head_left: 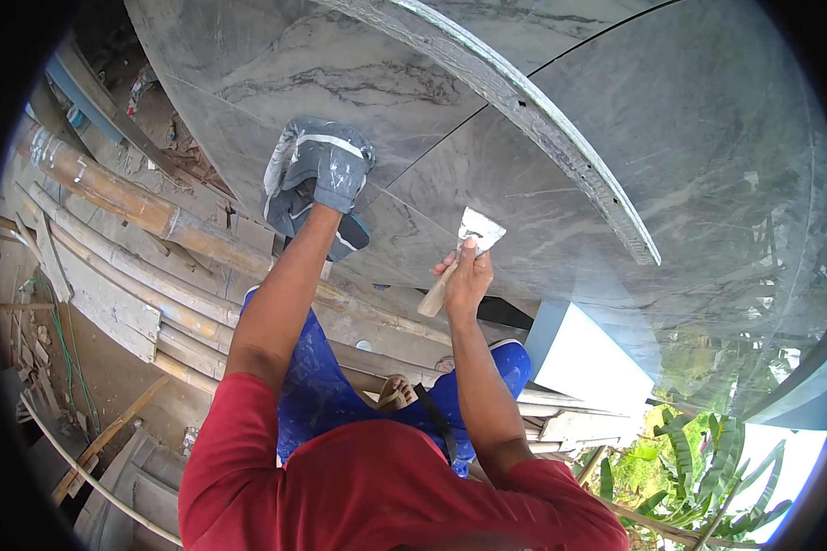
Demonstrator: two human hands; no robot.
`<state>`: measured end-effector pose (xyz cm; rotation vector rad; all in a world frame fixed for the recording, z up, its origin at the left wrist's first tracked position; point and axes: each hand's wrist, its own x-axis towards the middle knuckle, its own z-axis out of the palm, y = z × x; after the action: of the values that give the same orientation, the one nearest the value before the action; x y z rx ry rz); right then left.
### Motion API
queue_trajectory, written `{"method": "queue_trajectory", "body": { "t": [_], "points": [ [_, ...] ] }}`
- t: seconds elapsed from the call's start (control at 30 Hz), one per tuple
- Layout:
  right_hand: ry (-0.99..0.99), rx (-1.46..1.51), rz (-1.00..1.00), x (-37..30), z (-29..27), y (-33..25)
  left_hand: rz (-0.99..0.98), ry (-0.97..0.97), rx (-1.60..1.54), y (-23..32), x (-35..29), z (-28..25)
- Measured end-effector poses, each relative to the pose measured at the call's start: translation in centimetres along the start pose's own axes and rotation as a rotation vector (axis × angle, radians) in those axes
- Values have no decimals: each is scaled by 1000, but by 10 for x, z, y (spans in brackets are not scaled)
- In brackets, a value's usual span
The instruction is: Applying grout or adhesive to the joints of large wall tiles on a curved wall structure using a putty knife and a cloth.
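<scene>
My left hand (340, 179) is wrapped in a grey cloth (294, 188) with a white stripe and pale smears. The cloth covers my fingers and bunches against the grey marble-patterned tiles (404, 119); its loose part hangs below my wrist. In my right hand (469, 275) is a putty knife (481, 230), gripped with the thumb along the blade's base and the wooden handle pointing down to the left. White paste coats its broad blade. The blade is close to the tile face; whether it touches cannot be made out.
A curved raised edge (560, 138) runs across the tiles. Bamboo poles (202, 230) form a scaffold around my legs, with a board (110, 294) on the left. Rubble and planks lie on the ground below. A pale blue box-shaped surface (583, 349) and green plants (698, 468) are at right.
</scene>
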<state>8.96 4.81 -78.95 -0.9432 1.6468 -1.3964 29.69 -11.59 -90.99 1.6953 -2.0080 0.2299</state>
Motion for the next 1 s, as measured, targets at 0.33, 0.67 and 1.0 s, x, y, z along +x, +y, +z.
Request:
{"method": "queue_trajectory", "body": {
  "t": [0.33, 0.67, 1.0],
  "points": [
    [9, 92, 143, 3, 11, -34, 9, 152, -23, 1, -5, 2],
    [0, 332, -21, 4, 16, -58, 43, 206, 74, -6, -7, 20],
    [65, 347, 77, 2, 6, -86, 31, 245, 30, -12, -16, 29]
  ]
}}
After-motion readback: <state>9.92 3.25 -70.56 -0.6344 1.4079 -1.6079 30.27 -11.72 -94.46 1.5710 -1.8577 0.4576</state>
